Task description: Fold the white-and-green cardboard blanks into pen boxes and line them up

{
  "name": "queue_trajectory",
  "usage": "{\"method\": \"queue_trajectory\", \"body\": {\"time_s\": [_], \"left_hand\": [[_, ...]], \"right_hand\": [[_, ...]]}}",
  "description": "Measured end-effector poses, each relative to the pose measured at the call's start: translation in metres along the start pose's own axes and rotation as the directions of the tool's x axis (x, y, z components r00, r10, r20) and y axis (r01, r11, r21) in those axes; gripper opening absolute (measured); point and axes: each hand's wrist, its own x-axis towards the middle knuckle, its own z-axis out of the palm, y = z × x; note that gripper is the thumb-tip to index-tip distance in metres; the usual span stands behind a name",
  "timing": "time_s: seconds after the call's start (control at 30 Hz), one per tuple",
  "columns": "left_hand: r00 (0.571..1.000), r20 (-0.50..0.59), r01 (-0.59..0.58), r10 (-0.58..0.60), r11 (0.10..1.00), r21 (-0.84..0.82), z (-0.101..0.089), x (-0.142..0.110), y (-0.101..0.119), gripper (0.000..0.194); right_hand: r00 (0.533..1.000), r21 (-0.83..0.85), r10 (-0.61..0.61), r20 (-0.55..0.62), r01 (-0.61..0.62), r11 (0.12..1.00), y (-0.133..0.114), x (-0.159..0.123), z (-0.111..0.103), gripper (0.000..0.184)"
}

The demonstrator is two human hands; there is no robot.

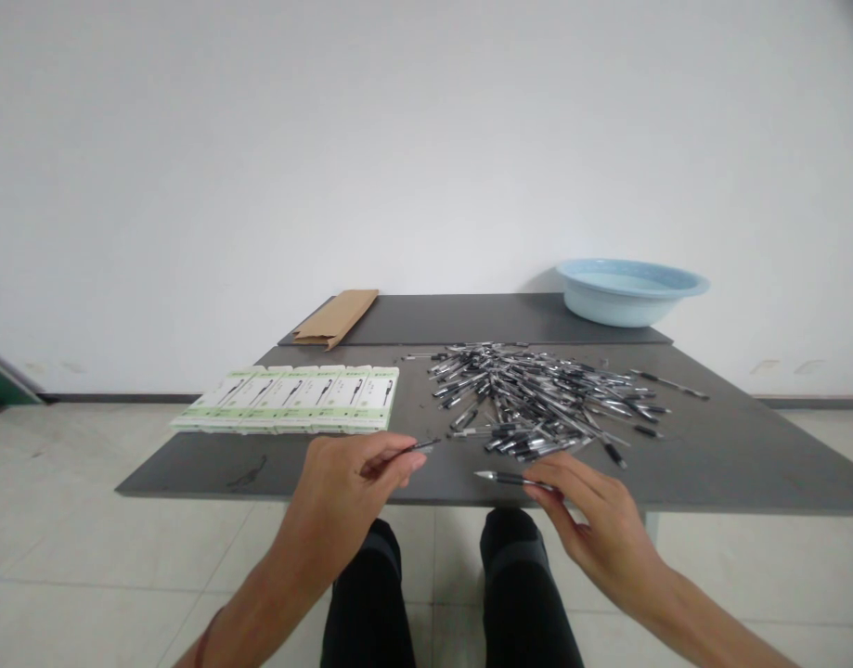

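Above the table's front edge, my left hand pinches a small dark piece that looks like a pen cap, mostly covered by the fingers. To the right, my right hand is closed on an uncapped pen with a black grip. Its silver tip points left, toward my left hand, and the two pieces are apart. Just beyond both hands lies a loose heap of black and clear pens, pointing in many directions.
Flat white-and-green boxes with pen pictures overlap in a row on the left of the dark table. Behind them lies a brown paper bag. A light blue basin stands at the back right by the wall.
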Motion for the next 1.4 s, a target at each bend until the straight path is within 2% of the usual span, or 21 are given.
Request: {"method": "queue_trajectory", "body": {"time_s": [0.13, 0.23, 0.53, 0.7, 1.07, 1.3, 1.4], "left_hand": [[0.991, 0.118, 0.086, -0.07, 0.987, -0.138, 0.011, 0.001, 0.004, 0.016], [0.978, 0.192, 0.12, -0.08, 0.971, -0.207, 0.019, 0.001, 0.008, 0.016], [0.961, 0.27, 0.115, -0.054, 0.97, -0.215, 0.033, 0.0, 0.01, 0.02], [0.956, 0.29, 0.109, -0.048, 0.973, -0.201, 0.036, -0.002, 0.011, 0.02], [0.949, 0.303, 0.184, -0.082, 0.928, -0.323, 0.041, -0.002, 0.013, 0.023], [0.948, 0.3, 0.196, -0.102, 0.932, -0.304, 0.042, 0.0, 0.013, 0.023], [0.95, 0.301, 0.165, -0.078, 0.947, -0.277, 0.041, 0.001, 0.012, 0.023]], "right_hand": [[0.999, 0.007, -0.009, -0.034, 0.009, 1.0, -0.008, 0.002, 0.0, 0.015], [0.998, 0.008, -0.015, -0.055, 0.016, 1.0, -0.013, 0.004, 0.001, 0.014], [0.997, 0.019, -0.063, -0.05, 0.064, 0.998, -0.016, 0.009, 0.003, 0.012], [0.997, 0.036, -0.069, -0.031, 0.07, 0.997, -0.017, 0.009, 0.003, 0.013], [0.993, 0.045, -0.093, -0.069, 0.096, 0.994, -0.021, 0.011, 0.003, 0.014], [0.998, 0.084, -0.053, -0.044, 0.056, 0.995, -0.019, 0.012, 0.005, 0.012], [0.998, 0.086, -0.042, -0.043, 0.046, 0.995, -0.018, 0.013, 0.005, 0.01]]}}
